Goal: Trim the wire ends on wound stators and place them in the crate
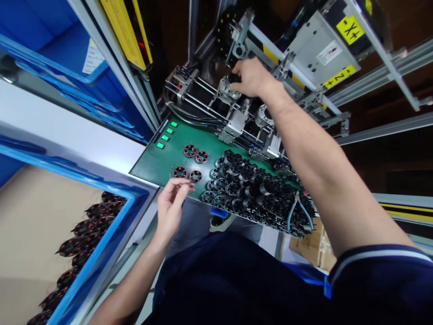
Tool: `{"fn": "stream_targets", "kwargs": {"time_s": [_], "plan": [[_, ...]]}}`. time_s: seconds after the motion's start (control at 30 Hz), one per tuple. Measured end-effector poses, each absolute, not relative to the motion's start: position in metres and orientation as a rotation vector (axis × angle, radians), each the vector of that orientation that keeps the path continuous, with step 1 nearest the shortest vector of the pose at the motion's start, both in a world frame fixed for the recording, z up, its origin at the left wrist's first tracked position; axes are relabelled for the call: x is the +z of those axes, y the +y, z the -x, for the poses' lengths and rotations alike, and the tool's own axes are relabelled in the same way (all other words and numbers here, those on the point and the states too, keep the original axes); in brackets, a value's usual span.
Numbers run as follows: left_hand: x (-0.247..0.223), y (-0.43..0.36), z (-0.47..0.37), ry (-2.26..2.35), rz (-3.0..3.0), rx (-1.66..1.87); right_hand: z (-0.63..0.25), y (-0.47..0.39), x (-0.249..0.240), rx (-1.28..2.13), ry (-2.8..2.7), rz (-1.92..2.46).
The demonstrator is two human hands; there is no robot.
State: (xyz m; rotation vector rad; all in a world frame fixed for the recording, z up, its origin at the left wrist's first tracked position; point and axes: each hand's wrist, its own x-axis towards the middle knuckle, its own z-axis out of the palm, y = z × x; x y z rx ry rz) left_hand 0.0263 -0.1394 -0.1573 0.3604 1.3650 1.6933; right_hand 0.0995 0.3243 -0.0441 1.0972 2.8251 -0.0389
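Note:
My right hand reaches into the machine, its fingers closed around a black ring-shaped part at a round metal holder. The hand hides much of that part. My left hand hovers at the front edge of the green work surface, fingers loosely curled and apart, with nothing visible in them. Just beyond its fingertips lie several copper-wound motor stators. To their right is a dense pile of black and silver stator cores without visible copper.
Pliers with blue handles lie on the pile's right end. Green-lit buttons line the surface's left side. A blue-rimmed bin at lower left holds more wound stators. Metal rails and a second holder stand near my right arm.

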Motion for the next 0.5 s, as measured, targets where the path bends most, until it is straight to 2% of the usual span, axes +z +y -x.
{"fn": "stream_targets", "kwargs": {"time_s": [0.07,0.2,0.33,0.43,0.5], "plan": [[-0.157,-0.140,-0.027,1.397,-0.412,1.683,-0.102,0.302,-0.069,0.029,2.794,-1.188],[-0.161,-0.136,-0.035,1.529,-0.794,1.528,-0.107,0.273,-0.100,-0.098,2.730,-1.355],[-0.167,-0.121,-0.050,1.689,-1.506,1.155,-0.135,0.212,-0.068,-0.085,2.934,-1.295],[-0.171,-0.106,-0.061,1.768,-1.826,0.866,-0.180,0.114,-0.043,-0.068,2.958,-1.335],[-0.172,-0.098,-0.066,1.809,-1.919,0.679,-0.214,0.045,-0.046,-0.129,2.806,-1.292]]}}
